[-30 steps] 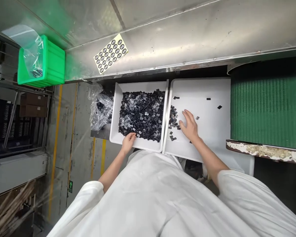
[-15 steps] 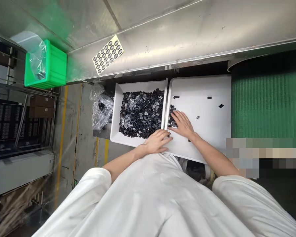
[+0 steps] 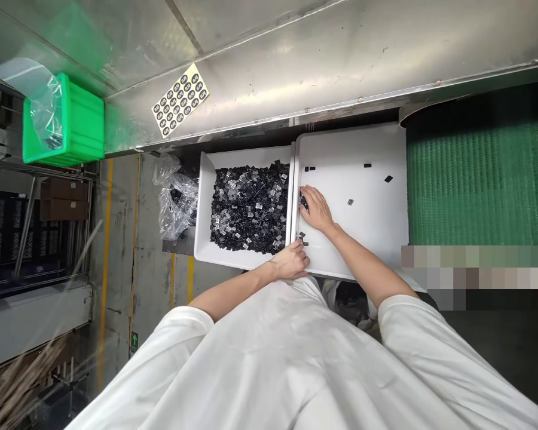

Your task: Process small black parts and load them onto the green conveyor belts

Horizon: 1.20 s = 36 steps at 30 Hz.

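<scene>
Both hands have closed in together: the right hand (image 3: 316, 209), half curled, works its fingertips (image 3: 305, 198) low along the inner wall of the white tray (image 3: 354, 143) over small black pieces (image 3: 303, 202), grip unclear; the left hand (image 3: 290, 261), loosely open, rests empty beside that tray's near corner.

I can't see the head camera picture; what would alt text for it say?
A person's right hand touches small black pieces in a white tray holding few pieces, while the left hand rests beside another white tray heaped with black and silver pieces. A green crate stands nearby.
</scene>
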{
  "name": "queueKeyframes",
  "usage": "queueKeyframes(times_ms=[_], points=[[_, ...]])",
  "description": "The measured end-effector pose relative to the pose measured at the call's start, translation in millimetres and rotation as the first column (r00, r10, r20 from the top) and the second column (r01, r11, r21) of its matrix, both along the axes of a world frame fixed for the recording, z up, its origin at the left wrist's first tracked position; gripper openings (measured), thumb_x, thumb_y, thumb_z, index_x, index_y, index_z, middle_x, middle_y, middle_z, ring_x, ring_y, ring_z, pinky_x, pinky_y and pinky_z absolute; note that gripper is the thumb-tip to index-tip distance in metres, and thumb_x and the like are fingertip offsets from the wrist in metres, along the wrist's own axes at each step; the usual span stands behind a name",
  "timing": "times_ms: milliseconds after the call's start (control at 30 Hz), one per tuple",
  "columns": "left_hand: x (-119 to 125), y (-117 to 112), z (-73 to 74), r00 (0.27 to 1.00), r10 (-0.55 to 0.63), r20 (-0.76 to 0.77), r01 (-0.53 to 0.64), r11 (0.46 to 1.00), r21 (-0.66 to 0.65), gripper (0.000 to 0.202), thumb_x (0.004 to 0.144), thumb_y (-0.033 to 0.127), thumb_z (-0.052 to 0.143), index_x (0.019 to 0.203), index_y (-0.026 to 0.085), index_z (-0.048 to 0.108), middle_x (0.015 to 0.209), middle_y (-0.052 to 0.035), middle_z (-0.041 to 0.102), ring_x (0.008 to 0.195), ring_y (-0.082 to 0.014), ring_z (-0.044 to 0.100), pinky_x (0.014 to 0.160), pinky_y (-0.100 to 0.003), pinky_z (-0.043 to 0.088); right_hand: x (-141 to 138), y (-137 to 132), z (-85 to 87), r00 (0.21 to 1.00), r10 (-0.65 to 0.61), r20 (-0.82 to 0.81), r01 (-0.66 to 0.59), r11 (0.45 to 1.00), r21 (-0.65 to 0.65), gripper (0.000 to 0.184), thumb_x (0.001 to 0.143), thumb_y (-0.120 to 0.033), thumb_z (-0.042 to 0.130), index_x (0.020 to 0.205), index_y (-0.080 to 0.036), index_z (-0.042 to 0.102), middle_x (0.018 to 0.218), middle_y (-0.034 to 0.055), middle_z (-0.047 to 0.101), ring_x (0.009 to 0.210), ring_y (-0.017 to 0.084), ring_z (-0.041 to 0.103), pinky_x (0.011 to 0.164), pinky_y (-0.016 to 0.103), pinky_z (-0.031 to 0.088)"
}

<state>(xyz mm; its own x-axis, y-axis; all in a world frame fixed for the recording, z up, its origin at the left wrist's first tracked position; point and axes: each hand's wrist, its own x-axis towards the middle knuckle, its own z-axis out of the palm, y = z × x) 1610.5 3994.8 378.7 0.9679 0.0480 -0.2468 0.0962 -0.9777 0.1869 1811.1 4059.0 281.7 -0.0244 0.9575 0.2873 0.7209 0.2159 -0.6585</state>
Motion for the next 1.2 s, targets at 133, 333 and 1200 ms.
queueKeyframes(times_ms=[133, 333, 1200], points=[[0.8, 5.2, -1.2, 0.999, 0.026, 0.022, -0.026, 1.0, -0.006, 0.041, 0.099, 0.048, 0.059, 0.103, 0.01, 0.075, 0.092, -0.0178, 0.073, 0.11, -0.0358, 0.065, 0.119, -0.055, 0.032, 3.7, -26.1, 1.8, 0.992, 0.116, 0.058, -0.118, 0.993, 0.025, 0.06, 0.1, -0.035, 0.049, 0.154, -0.01, 0.046, 0.154, 0.018, 0.05, 0.15, 0.033, 0.038, 0.129, 0.054, 0.029], [-0.7, 3.1, -2.3, 0.997, 0.066, 0.036, -0.062, 0.994, -0.091, 0.039, 0.098, 0.044, 0.06, 0.102, 0.008, 0.074, 0.093, -0.0194, 0.072, 0.112, -0.0355, 0.064, 0.122, -0.056, 0.031, 5.6, -40.4, 14.1, 0.943, 0.159, 0.293, -0.163, 0.987, -0.009, 0.04, 0.108, -0.033, 0.045, 0.137, -0.012, 0.062, 0.14, 0.0179, 0.058, 0.133, 0.036, 0.047, 0.113, 0.052, 0.037], [6.9, 11.5, -2.4, 1.0, 0.028, 0.012, -0.027, 0.997, -0.068, 0.041, 0.098, 0.049, 0.062, 0.102, 0.009, 0.074, 0.095, -0.0154, 0.07, 0.101, -0.0307, 0.062, 0.117, -0.051, 0.037, 15.6, 2.7, 31.7, 0.566, -0.663, -0.49, 0.53, 0.748, -0.399, 0.037, 0.094, -0.042, 0.053, 0.066, -0.027, 0.034, 0.055, -0.0038, 0.037, 0.051, 0.016, 0.04, 0.051, 0.028, 0.033]])
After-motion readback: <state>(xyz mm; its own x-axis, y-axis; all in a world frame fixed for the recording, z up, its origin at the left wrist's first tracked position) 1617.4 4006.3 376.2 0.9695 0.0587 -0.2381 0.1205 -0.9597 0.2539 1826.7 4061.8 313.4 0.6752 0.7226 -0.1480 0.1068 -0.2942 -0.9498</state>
